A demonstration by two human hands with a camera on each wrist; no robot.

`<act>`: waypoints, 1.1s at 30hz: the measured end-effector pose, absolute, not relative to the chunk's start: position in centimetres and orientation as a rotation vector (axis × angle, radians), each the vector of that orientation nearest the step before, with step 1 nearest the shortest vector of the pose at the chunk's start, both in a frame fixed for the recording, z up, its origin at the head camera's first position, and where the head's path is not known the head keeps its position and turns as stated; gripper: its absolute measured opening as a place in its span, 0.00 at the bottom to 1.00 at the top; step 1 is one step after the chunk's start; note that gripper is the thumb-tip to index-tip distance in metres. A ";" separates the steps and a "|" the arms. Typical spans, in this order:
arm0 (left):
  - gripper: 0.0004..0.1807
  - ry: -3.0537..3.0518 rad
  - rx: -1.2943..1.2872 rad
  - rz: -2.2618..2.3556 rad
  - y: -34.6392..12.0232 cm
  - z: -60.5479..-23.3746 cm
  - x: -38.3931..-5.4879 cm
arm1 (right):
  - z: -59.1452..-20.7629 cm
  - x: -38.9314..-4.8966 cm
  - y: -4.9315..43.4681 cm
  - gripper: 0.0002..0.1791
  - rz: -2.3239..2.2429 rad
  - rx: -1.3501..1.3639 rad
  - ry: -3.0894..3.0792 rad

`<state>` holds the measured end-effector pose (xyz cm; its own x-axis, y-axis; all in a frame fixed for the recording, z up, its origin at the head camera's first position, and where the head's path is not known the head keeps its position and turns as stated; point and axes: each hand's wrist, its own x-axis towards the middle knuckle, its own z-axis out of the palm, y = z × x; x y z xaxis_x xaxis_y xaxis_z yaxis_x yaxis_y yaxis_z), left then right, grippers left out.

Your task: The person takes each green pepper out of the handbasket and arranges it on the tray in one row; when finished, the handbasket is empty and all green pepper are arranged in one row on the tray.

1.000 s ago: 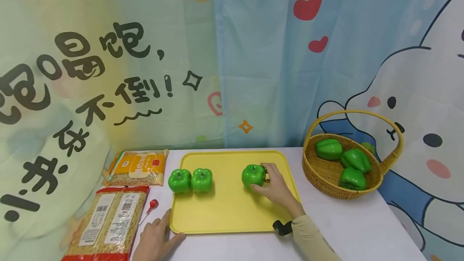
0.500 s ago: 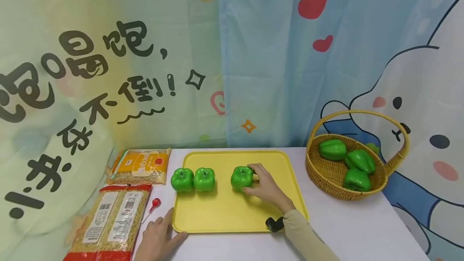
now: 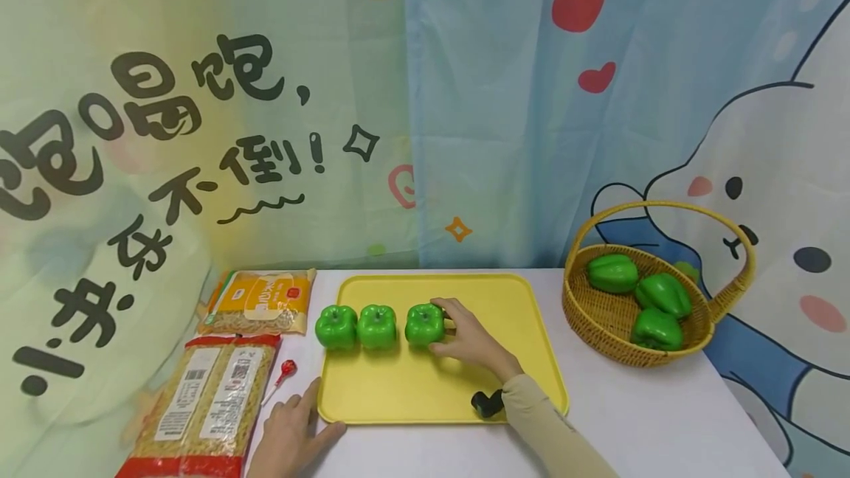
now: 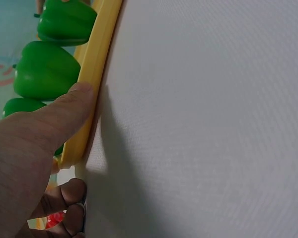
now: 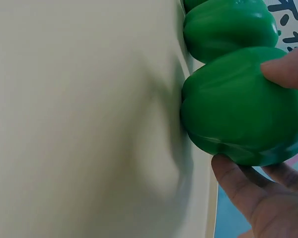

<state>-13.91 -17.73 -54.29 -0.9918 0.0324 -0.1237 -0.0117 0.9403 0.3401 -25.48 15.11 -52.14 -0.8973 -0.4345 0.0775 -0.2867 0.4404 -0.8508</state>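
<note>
A green bell pepper (image 3: 423, 324) is held in my right hand (image 3: 473, 341) over the yellow tray (image 3: 388, 389). In the right wrist view the thumb (image 5: 287, 69) lies on one side of this bell pepper (image 5: 243, 111) and the fingers on the other. Just left of it, two more green bell peppers stand side by side on the tray, a middle one (image 3: 377, 326) and a left one (image 3: 336, 326). My left hand (image 3: 287, 430) rests at the tray's near left corner, its thumb (image 4: 69, 106) straight along the front edge in the left wrist view.
At the right stands a wicker basket (image 3: 603, 341) with three green bell peppers. On the left lie an orange food packet (image 3: 262, 302), a red-edged packet (image 3: 206, 400) and a red lollipop (image 3: 287, 368). A printed curtain (image 3: 478, 131) hangs behind the table.
My right hand has moved left with the bell pepper, bringing it close to the middle one. The left hand stays at the tray corner. The head view has shifted slightly.
</note>
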 end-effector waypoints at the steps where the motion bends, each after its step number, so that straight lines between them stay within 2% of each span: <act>1: 0.51 2.974 0.019 0.521 -17.8 -54.3 -13.9 | -52.1 -25.5 15.0 0.44 -1.451 -0.648 2.528; 16: 0.50 3.016 0.064 0.524 -17.8 -54.3 -13.7 | -52.3 -25.9 14.0 0.46 -1.418 -0.677 2.530; 33: 0.52 2.929 -0.025 0.496 -17.5 -54.0 -14.1 | -52.3 -25.8 13.7 0.49 -1.398 -0.652 2.539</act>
<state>-14.08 -17.47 -54.00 -0.9854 0.0117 -0.1700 -0.0449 0.9446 0.3252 -25.78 13.69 -52.28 -0.8898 -0.4523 0.0600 -0.2927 0.4649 -0.8356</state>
